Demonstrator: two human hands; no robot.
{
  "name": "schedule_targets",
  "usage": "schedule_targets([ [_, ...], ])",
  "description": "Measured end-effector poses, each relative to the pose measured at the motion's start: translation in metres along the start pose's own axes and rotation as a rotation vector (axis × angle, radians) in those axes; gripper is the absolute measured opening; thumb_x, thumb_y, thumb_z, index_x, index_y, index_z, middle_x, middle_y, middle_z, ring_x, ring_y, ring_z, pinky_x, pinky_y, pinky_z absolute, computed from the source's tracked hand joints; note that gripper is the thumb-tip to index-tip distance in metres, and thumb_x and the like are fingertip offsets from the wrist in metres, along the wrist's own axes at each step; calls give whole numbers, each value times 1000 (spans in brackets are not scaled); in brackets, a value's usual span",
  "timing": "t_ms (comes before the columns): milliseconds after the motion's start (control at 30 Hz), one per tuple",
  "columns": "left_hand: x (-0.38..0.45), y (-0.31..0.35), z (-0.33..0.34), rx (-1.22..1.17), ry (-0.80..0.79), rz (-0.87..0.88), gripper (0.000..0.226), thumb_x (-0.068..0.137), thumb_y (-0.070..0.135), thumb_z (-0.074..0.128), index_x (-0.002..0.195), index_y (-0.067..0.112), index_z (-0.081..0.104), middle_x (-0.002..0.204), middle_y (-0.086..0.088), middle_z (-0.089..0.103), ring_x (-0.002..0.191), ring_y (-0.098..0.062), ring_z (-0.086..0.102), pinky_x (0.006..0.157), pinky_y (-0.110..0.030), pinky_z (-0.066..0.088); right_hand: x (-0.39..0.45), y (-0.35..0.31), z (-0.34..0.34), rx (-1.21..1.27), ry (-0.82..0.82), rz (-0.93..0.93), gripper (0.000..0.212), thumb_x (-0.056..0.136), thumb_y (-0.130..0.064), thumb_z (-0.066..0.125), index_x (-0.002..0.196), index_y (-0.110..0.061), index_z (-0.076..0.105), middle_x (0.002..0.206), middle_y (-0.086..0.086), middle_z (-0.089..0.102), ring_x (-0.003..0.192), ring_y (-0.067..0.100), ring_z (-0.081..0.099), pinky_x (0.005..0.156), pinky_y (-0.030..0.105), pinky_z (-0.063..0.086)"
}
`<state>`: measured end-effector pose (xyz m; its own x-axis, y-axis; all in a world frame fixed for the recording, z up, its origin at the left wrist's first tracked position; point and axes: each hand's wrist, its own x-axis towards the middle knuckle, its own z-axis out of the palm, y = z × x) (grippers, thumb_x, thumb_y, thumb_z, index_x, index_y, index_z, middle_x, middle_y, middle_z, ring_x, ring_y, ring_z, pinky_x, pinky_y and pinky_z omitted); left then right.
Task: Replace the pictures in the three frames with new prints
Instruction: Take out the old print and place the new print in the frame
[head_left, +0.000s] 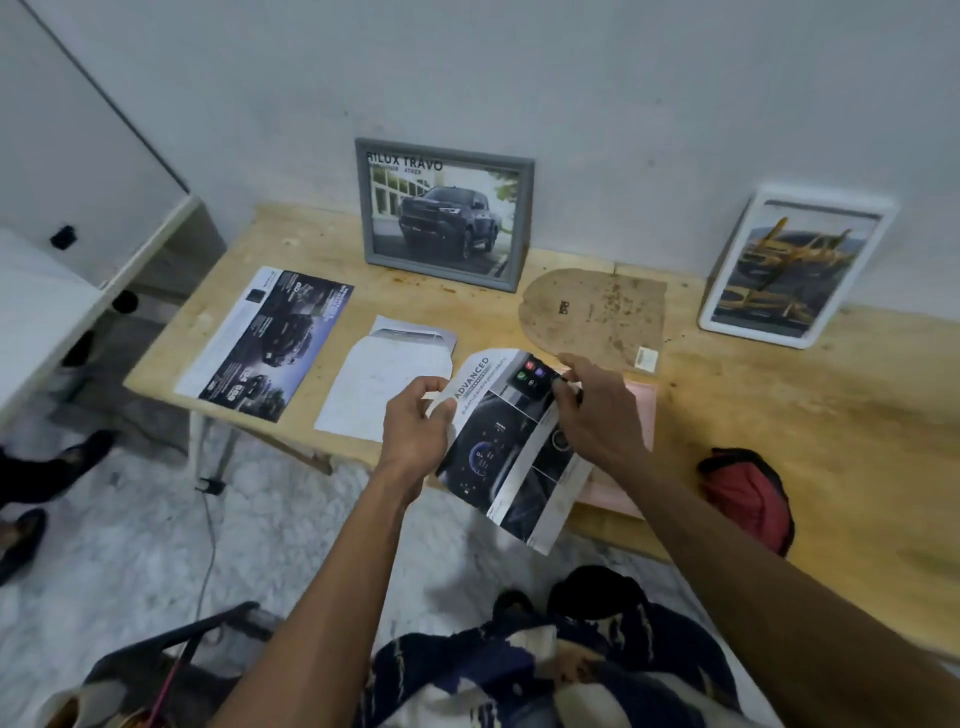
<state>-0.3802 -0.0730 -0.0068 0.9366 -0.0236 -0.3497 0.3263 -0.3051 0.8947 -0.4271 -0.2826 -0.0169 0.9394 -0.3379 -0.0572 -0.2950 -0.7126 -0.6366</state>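
Observation:
I hold an arch-shaped print (511, 441) of a car dashboard, marked "ADVANCED", above the table's front edge. My left hand (415, 434) grips its left edge and my right hand (597, 415) pinches its top right corner. Under it lies a pink frame (641, 415), mostly hidden. A brown arch-shaped backing board (597, 312) lies flat behind. A grey frame (444, 213) with a dark pickup picture leans on the wall. A white frame (795, 267) with a yellow vehicle picture leans at the right.
A dark car brochure page (270, 343) and a blank white sheet (384, 384) lie on the wooden table (831, 415) at the left. A red and black pouch (748, 496) sits at the front right. Someone's shoes (31, 499) are on the floor at left.

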Motion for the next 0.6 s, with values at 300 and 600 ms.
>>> schedule_targets([
  [300,-25,-21,-26,-184,229,-210,29,87,21,77,113,12,67,104,-5,75,88,-20,71,75,-35,59,-1,-18,13,285,-117,-22,16,98,-15,52,85,-19,59,82,-4,61,78,16,54,64,26,28],
  [600,-42,-54,-18,-251,226,-383,48,78,15,85,118,5,60,90,-18,69,69,-25,65,69,-43,59,1,-16,26,473,-63,261,19,98,-22,49,89,-14,63,75,-3,61,70,16,56,56,21,37],
])
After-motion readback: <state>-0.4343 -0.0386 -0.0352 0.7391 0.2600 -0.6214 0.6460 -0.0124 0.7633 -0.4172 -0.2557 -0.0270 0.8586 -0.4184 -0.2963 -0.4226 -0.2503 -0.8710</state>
